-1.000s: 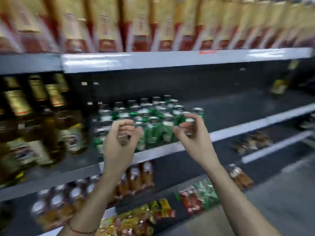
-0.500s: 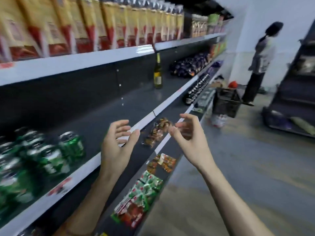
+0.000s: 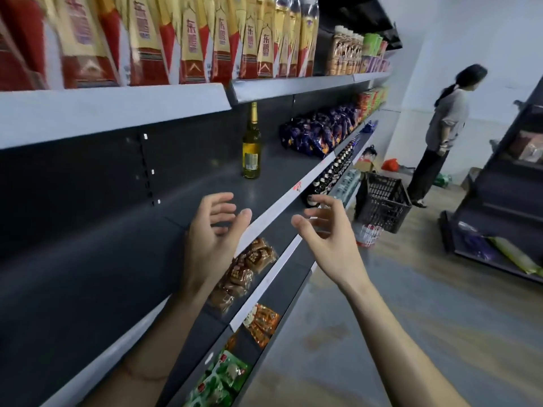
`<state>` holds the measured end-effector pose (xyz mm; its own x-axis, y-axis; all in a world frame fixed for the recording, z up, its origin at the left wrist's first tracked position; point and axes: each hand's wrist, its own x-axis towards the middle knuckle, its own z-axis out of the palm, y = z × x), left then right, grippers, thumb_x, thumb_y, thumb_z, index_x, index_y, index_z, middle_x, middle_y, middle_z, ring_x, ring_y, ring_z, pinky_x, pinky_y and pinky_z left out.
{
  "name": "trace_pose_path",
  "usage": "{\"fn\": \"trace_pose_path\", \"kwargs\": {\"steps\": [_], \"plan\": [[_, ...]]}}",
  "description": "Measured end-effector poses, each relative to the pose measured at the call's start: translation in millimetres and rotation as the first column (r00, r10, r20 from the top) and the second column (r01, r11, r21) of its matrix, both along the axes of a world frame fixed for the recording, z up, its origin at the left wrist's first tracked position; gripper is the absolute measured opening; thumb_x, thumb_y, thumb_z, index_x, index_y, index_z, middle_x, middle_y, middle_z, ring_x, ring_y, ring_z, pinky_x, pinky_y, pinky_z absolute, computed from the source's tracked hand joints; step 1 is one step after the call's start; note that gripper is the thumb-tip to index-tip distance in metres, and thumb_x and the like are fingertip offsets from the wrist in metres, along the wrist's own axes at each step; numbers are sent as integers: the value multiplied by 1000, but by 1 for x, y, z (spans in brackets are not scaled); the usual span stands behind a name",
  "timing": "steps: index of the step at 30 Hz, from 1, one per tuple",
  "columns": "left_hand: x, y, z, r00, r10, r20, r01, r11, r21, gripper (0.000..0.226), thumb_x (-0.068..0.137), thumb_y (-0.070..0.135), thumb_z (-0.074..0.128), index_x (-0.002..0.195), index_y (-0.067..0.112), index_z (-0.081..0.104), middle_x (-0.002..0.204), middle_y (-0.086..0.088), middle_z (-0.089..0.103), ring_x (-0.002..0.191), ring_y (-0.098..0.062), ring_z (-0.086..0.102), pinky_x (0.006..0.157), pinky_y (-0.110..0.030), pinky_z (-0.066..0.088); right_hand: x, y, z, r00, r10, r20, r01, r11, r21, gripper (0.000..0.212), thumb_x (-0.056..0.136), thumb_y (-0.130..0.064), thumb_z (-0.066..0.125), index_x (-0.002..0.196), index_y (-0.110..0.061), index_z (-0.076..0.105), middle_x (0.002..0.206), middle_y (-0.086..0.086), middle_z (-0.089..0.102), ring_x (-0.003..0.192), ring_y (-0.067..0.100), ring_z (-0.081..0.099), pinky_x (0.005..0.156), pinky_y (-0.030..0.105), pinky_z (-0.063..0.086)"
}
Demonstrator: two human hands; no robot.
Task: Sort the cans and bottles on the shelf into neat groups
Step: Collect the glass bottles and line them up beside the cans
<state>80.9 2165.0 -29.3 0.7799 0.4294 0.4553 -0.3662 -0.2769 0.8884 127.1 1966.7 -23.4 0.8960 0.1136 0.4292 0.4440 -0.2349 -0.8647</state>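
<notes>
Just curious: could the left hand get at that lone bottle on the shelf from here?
Probably yes. The shelf between the empty left hand and the upright bottle is bare, so nothing blocks the way, though the bottle stands farther along and needs a stretch.

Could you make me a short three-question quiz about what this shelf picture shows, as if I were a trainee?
1. True or false: the left hand is gripping the tall green glass bottle with gold foil neck.
2. What does the right hand hold?
A. a can
B. nothing
C. a snack packet
3. Fill in: the bottle stands upright and alone on the dark grey metal shelf, to the left of the dark blue ______.

Key
1. False; both hands hover open near the shelf edge, apart from the bottle.
2. B
3. snack bags
</notes>
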Motion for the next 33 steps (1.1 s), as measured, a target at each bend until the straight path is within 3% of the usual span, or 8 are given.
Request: {"fn": "trace_pose_path", "kwargs": {"steps": [4,9,13,18,22,24,27,33], "plan": [[58,1,4,1000,27,2,-27,1000,0,30,84,42,74,111,43,61,112,11,69,102,-1,68,88,-25,55,67,7,-2,999,33,-19,-33,999,-5,43,91,-37,74,127,-27,52,110,0,65,101,16,65,79,14,50],[125,8,-3,992,118,-39,-116,992,47,37,86,47,72,119,37,60,115,12,68,104,-2,68,87,-22,55,159,19,-13,994,113,-9,-113,993,-15,50,90,-41,75,130,-24,50,115,0,63,107,18,63,86,30,54],[178,12,-4,966,254,-38,-250,965,84,32,91,41,77,117,38,60,111,14,69,102,-1,68,85,-20,55,250,38,-17,978,208,1,-208,977,-49,61,88,-43,76,137,-22,47,128,-2,58,118,14,58,96,31,50],[243,11,-2,899,434,-64,-431,901,57,31,92,34,78,119,28,64,107,9,71,94,1,69,83,-16,54,357,66,-15,924,378,47,-375,925,-62,57,88,-31,81,130,-21,44,119,-13,54,106,-14,55,85,6,42],[282,5,0,852,515,-92,-515,857,19,30,91,29,79,118,25,66,108,2,71,90,0,68,80,-14,51,429,91,-15,904,421,79,-417,907,-60,60,85,-22,84,128,-15,44,115,-5,58,100,-18,55,82,3,41],[294,4,1,826,555,-103,-556,831,14,30,92,30,79,119,24,66,108,3,70,90,0,68,80,-13,51,457,106,-15,894,442,69,-437,896,-73,62,85,-20,84,129,-11,43,110,-8,53,104,-11,55,91,12,45],[307,4,2,776,617,-129,-621,784,13,29,92,32,78,118,25,66,108,4,70,90,0,68,78,-14,51,491,132,-14,895,444,36,-436,891,-128,78,82,-32,85,136,-1,39,122,4,44,125,27,47,107,47,43],[316,3,-3,707,687,-170,-694,720,21,28,92,31,78,117,25,66,108,6,69,92,-1,67,79,-14,51,530,177,-11,912,405,-58,-409,910,-68,109,66,-50,90,151,-13,33,143,12,45,136,33,44,115,52,39]]}}
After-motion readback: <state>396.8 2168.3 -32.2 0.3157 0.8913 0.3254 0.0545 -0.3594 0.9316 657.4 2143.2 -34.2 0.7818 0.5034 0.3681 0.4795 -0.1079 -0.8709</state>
